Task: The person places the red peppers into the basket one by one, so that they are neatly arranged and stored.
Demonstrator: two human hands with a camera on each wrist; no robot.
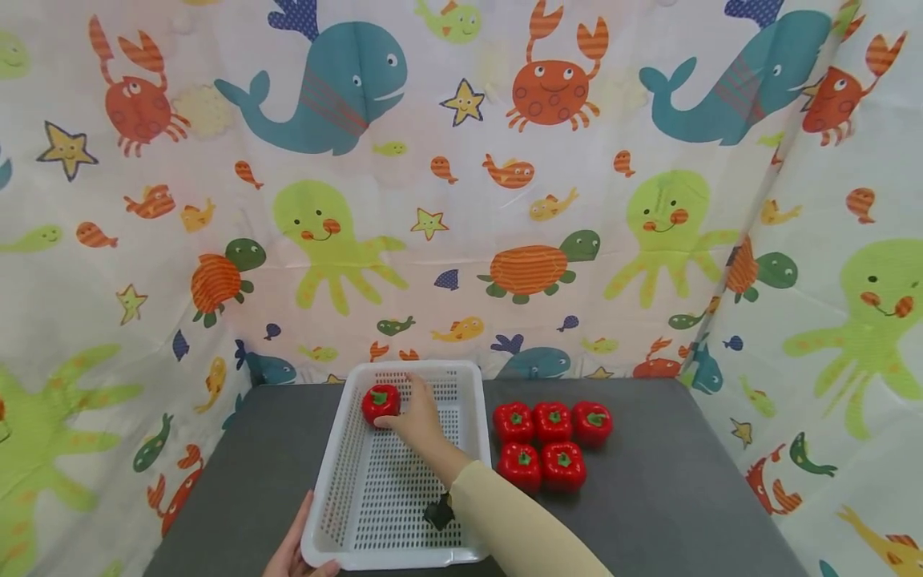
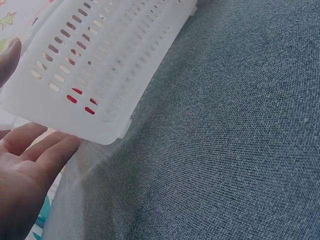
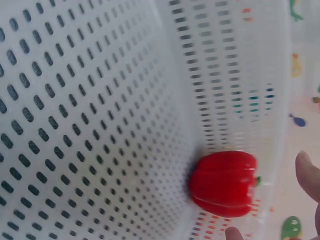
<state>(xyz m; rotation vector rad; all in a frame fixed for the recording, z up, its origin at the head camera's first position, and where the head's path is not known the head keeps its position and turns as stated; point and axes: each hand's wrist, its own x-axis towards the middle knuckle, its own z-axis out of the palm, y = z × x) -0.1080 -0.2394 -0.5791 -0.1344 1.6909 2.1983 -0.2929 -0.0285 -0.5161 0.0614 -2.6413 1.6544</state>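
Observation:
A red bell pepper (image 1: 380,405) with a green stem sits in the far left corner of a white perforated plastic basket (image 1: 477,449). My right hand (image 1: 418,417) reaches into that end of the basket, thumb and fingers spread beside the pepper. In the right wrist view, the pepper (image 3: 224,184) lies against the slotted wall, with the fingertips apart from it. At the near left corner of the basket is my left hand (image 1: 292,549), its fingers along the side and its thumb at the front edge. The left wrist view shows extended fingers (image 2: 50,150) touching the basket corner (image 2: 95,131).
Several more red bell peppers (image 1: 562,466) stand in two rows to the right of the basket on the dark grey tabletop (image 1: 671,481). A curtain (image 1: 461,200) printed with sea animals hangs behind and at both sides. A small black device (image 1: 438,513) is at the right wrist.

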